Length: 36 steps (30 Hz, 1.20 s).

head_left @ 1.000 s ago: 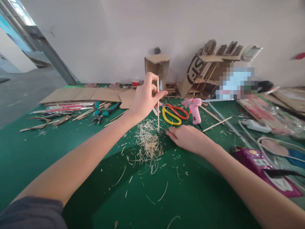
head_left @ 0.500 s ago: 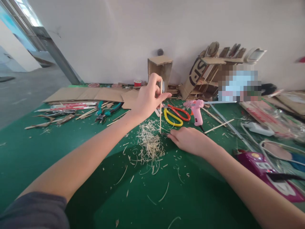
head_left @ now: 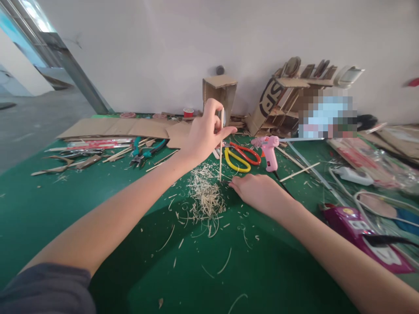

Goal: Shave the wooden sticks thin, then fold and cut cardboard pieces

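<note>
Upright, or very nearly so, the thin stick (head_left: 221, 159) stands over the green tabletop (head_left: 170, 279), just above the middle of the view. It is slender, straight and pale, the plain colour of raw wood, with an even width along the part that shows. The left hand (head_left: 203, 138) grasps it from above, a bent forefinger at its upper end and the thumb crossing it lower down. Its lower end meets a small dark tool (head_left: 225, 182), which the right hand (head_left: 257, 190) pinches low over the tabletop; most of that tool is covered by the fingers, so its full shape cannot be told.

Just beside the stick's foot, on the left and toward the viewer, lies a loose heap of shavings (head_left: 206, 196), pale like the stick, curled and tangled, with stray curls scattered around it. Beyond the right hand rest scissors (head_left: 236, 161) with one yellow and one red handle, and a pink glue gun (head_left: 269, 155). Teal-handled pliers (head_left: 137, 158) lie to the left.
</note>
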Tool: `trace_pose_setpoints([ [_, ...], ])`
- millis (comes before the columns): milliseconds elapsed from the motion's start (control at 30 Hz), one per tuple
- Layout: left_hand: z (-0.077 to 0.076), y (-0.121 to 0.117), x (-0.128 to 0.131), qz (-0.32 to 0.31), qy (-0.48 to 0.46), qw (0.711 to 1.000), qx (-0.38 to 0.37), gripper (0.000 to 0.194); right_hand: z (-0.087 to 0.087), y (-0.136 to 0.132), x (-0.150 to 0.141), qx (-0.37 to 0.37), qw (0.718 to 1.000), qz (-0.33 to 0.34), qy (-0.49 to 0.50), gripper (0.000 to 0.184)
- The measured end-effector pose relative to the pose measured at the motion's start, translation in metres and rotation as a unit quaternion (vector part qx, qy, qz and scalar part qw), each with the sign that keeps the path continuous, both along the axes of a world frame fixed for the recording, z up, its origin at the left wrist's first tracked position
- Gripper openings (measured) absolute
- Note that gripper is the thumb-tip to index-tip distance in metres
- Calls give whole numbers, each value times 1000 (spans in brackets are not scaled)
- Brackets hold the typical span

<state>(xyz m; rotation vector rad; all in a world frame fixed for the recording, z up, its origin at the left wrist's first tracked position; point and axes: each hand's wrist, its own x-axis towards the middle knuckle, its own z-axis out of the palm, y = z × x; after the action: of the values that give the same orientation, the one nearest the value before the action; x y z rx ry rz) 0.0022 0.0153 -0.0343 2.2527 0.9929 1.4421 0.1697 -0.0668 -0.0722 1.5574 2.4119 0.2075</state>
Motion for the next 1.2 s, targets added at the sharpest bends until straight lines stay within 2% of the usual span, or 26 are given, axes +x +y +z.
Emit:
trace_pose_setpoints([
  [233,-2,2,1,5,1,1000,7,39,2,3,9,-26,998,27,42,41],
  [333,-1,3,2,-15,-18,999,-25,42,4,4,14,-39,995,26,88,41],
  [433,2,1,2,-79,-15,985,-151,44,5,4,17,-44,991,32,119,42],
  [533,5,-1,0,-169,40,935,-308,30,4,3,18,-31,991,44,122,43],
  [633,3,0,-2,-236,92,886,-388,27,2,2,19,-13,992,51,111,42],
  [700,3,2,-4,-254,112,879,-387,27,2,2,19,-3,993,56,105,41],
  [767,3,4,-6,-238,131,896,-351,32,3,1,18,8,991,70,113,41],
  [833,6,8,-9,-189,169,920,-297,40,5,0,17,34,987,85,133,41],
  [900,10,11,-15,-133,232,929,-255,47,6,-1,15,88,981,75,157,43],
  [967,16,14,-22,-102,314,909,-254,48,7,-1,13,159,967,40,194,44],
  [1033,22,14,-27,-108,388,871,-282,44,7,0,13,214,945,5,248,44],
  [1100,28,10,-28,-138,433,843,-288,41,7,1,14,246,924,-10,292,40],
  [1200,36,1,-25,-193,455,827,-270,36,5,3,16,272,913,-3,304,42],
])
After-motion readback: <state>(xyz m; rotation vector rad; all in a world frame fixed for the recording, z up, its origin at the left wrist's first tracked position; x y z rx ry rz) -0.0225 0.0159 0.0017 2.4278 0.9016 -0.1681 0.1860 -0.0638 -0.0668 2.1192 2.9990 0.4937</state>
